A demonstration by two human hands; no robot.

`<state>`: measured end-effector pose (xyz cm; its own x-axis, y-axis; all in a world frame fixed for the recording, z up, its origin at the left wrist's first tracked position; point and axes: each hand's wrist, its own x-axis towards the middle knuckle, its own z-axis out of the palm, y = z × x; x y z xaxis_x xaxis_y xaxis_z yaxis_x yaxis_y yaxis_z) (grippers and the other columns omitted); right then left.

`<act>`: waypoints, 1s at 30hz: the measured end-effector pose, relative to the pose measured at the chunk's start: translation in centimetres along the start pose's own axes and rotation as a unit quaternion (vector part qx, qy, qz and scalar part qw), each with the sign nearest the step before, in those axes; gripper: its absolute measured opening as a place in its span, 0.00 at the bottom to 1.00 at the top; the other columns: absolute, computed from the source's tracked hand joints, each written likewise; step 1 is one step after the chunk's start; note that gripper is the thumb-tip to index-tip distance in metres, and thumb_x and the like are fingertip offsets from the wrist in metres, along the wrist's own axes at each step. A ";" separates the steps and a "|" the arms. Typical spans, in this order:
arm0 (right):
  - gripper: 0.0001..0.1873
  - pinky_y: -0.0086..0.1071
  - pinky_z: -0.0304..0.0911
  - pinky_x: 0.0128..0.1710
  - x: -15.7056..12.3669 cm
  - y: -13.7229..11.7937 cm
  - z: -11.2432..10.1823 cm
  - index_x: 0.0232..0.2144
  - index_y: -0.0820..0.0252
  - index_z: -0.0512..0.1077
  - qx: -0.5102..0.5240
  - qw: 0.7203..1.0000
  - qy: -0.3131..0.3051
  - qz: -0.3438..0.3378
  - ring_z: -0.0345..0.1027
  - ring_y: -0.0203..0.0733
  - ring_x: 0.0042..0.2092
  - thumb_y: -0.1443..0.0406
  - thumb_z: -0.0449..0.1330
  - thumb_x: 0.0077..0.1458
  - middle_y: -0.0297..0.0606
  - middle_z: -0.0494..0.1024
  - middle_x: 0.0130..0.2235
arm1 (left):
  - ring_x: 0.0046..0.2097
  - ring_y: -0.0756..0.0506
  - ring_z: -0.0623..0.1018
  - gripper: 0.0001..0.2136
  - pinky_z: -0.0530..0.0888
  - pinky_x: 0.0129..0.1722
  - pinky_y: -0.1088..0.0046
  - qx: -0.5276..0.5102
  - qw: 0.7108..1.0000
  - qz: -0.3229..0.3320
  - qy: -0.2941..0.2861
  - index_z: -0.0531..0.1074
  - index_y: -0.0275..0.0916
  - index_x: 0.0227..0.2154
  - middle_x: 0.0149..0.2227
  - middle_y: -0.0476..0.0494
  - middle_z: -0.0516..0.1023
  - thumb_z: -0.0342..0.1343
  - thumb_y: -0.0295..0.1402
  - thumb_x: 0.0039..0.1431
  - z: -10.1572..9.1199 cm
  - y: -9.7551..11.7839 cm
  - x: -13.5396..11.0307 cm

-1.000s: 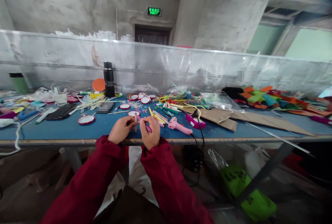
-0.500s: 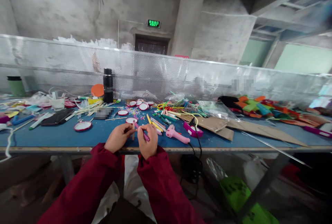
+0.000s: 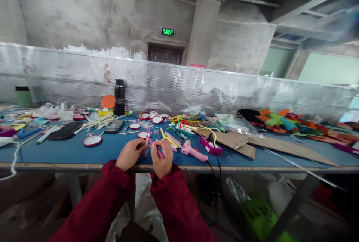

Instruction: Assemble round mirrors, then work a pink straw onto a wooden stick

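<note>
Wooden stick (image 3: pixel 146 150) pinched in left hand (image 3: pixel 130 155), gripped purple pen (image 3: pixel 160 154) with right hand (image 3: pixel 163 161), lower centre. Probably needed light, steady pinching.

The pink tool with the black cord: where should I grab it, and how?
Probably best by the slim handle of the pink tool, reaching down from the near side. It lies flat, with its bulkier head to the left and the handle slanting right, toward the near edge of the table. Avoid the end where the black cord joins.
</note>
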<state>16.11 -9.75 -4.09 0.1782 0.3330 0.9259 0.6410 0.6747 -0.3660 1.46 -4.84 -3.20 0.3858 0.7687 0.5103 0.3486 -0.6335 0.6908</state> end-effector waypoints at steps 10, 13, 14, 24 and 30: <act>0.06 0.36 0.63 0.42 -0.3 0.6 0.1 0.30 0.56 0.68 -0.007 1.000 -0.009 0.002 0.68 0.41 0.37 0.66 0.56 0.60 0.35 0.76 0.31 | 0.29 0.49 0.67 0.14 0.61 0.31 0.74 -0.005 1.000 0.003 0.001 0.68 0.38 0.24 0.24 0.51 0.69 0.52 0.40 0.62 0.0 0.5 0.0; 0.06 0.36 0.62 0.42 -0.2 0.5 0.0 0.30 0.56 0.68 -0.007 1.000 -0.005 -0.001 0.68 0.41 0.36 0.66 0.56 0.61 0.35 0.75 0.31 | 0.29 0.49 0.67 0.14 0.61 0.31 0.74 -0.002 1.000 0.001 0.004 0.68 0.38 0.24 0.24 0.51 0.69 0.52 0.40 0.61 0.0 0.4 0.0; 0.06 0.36 0.62 0.42 -0.2 0.5 0.0 0.30 0.56 0.68 -0.008 1.000 -0.004 -0.002 0.68 0.41 0.36 0.66 0.56 0.61 0.35 0.75 0.31 | 0.29 0.49 0.67 0.14 0.61 0.31 0.74 -0.002 1.000 0.002 0.005 0.67 0.38 0.24 0.24 0.51 0.69 0.52 0.40 0.61 0.1 0.4 0.0; 0.06 0.37 0.63 0.43 -0.1 0.5 0.1 0.30 0.57 0.69 -0.011 1.000 0.005 -0.001 0.69 0.42 0.37 0.65 0.56 0.61 0.37 0.76 0.31 | 0.29 0.50 0.66 0.14 0.61 0.31 0.74 -0.006 1.000 0.005 0.004 0.67 0.38 0.24 0.24 0.51 0.69 0.52 0.41 0.61 0.1 0.2 0.1; 0.06 0.38 0.64 0.43 -0.1 0.3 0.0 0.30 0.56 0.69 -0.007 1.000 0.008 -0.007 0.69 0.42 0.37 0.66 0.56 0.60 0.37 0.76 0.31 | 0.28 0.50 0.66 0.14 0.61 0.31 0.75 -0.008 1.000 0.004 0.005 0.67 0.38 0.25 0.24 0.52 0.68 0.53 0.41 0.61 0.1 0.2 0.1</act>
<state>16.27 -9.54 -4.30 0.1799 0.3128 0.9326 0.6541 0.6701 -0.3510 1.63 -4.89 -3.07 0.3800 0.7643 0.5210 0.3316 -0.6384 0.6947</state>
